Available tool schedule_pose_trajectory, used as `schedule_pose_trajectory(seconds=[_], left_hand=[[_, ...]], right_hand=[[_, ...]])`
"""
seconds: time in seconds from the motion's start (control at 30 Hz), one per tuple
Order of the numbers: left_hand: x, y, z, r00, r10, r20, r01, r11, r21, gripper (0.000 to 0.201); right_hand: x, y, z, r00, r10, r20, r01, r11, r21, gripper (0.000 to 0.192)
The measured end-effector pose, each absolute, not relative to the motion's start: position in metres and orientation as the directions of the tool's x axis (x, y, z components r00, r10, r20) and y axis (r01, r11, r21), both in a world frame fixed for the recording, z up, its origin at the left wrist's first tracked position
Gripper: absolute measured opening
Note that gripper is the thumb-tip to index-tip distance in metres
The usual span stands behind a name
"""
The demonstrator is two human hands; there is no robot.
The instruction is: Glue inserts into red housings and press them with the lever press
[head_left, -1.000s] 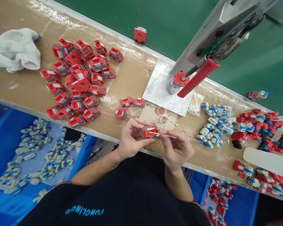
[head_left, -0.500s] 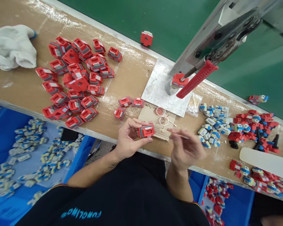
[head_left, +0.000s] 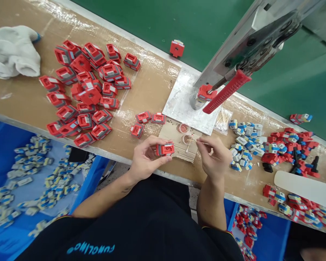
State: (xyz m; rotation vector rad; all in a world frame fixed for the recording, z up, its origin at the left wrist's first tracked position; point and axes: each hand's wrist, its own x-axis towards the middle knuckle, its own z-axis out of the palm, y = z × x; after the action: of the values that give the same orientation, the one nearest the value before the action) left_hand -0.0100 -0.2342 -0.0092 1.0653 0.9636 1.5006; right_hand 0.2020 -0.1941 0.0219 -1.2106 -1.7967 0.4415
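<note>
My left hand [head_left: 143,157] grips a small red and grey plastic part [head_left: 165,149] just above the bench's near edge. My right hand [head_left: 216,156] pinches a thin wooden swab stick [head_left: 197,142] whose tip reaches into a small round cap [head_left: 187,139] on a piece of cardboard [head_left: 176,135]. A second small cap [head_left: 184,127] with reddish content sits just behind it. Three loose red parts [head_left: 148,120] lie beyond my left hand.
A big pile of red parts [head_left: 83,94] covers the bench's left side, with a white cloth [head_left: 13,50] further left. A press with a red handle [head_left: 225,92] stands on a metal plate [head_left: 183,103]. Blue-grey pieces [head_left: 244,143] and red pieces [head_left: 290,145] lie right. Blue bins [head_left: 5,152] sit below.
My right hand drew the stick away from the red part, swung right, then came back to the small cap. My left hand kept hold of the part.
</note>
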Motion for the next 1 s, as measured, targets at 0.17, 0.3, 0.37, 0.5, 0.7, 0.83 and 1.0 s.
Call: schedule_pose_trajectory(seconds=[0.17, 0.3, 0.37, 0.5, 0.7, 0.83, 1.0], left_hand=[[-0.006, -0.236, -0.008, -0.083, 0.972, 0.218, -0.263, -0.233, 0.936, 0.031], [-0.004, -0.238, -0.007, -0.065, 0.968, 0.244, -0.238, -0.252, 0.938, 0.030], [-0.005, -0.238, -0.007, -0.051, 0.966, 0.254, -0.233, -0.259, 0.937, 0.030], [-0.006, -0.238, -0.007, -0.046, 0.965, 0.257, -0.238, -0.261, 0.936, 0.031], [-0.006, -0.238, -0.007, -0.049, 0.962, 0.268, -0.238, -0.272, 0.932, 0.032], [-0.007, -0.238, -0.006, -0.051, 0.966, 0.254, -0.226, -0.258, 0.939, 0.031], [-0.009, -0.237, -0.006, -0.077, 0.968, 0.238, -0.244, -0.250, 0.937, 0.032]], right_hand=[[0.183, -0.216, 0.036, 0.034, 0.885, 0.464, 0.173, 0.452, -0.875, 0.013], [0.168, -0.221, 0.035, -0.029, 0.929, 0.369, 0.019, 0.370, -0.929, 0.008], [0.165, -0.220, 0.033, -0.055, 0.938, 0.342, -0.015, 0.342, -0.940, 0.008], [0.164, -0.219, 0.032, -0.074, 0.940, 0.332, -0.031, 0.331, -0.943, 0.010], [0.166, -0.220, 0.033, -0.106, 0.933, 0.345, 0.085, 0.354, -0.931, 0.006], [0.175, -0.218, 0.033, -0.087, 0.937, 0.338, 0.145, 0.347, -0.926, 0.006], [0.190, -0.212, 0.039, 0.067, 0.906, 0.417, 0.110, 0.409, -0.906, 0.009]])
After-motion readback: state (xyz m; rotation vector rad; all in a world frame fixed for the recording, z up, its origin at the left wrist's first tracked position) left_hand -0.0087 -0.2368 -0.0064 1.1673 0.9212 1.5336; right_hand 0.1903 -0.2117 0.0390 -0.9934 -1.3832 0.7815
